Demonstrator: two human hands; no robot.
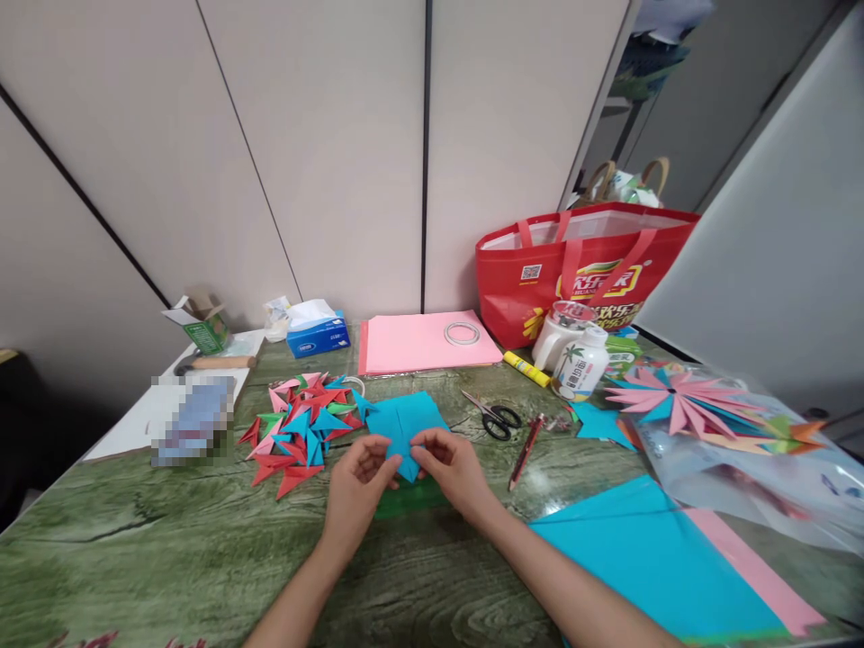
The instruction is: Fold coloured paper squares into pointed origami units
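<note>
Between my two hands is a small folded sheet of blue paper [405, 450], its point toward me and a crease down its middle. My left hand [364, 468] pinches its left edge with thumb and fingers. On the opposite edge, my right hand [449, 459] has a similar pinch. Behind the folded piece lie more blue squares of paper [422, 407]. Just left of my hands spreads a pile of folded paper pieces [307, 432] in red, pink, blue and green. A pair of black-handled scissors [498, 421] rests open to the right, near a red pen [526, 453].
At the back are pink paper sheets [418, 344] with a roll of tape [463, 334], and a blue tissue box [317, 337]. A red bag [513, 297], white bottle [580, 364] and yellow glue stick [526, 369] stand or lie right. Large blue paper [661, 558] covers the front right.
</note>
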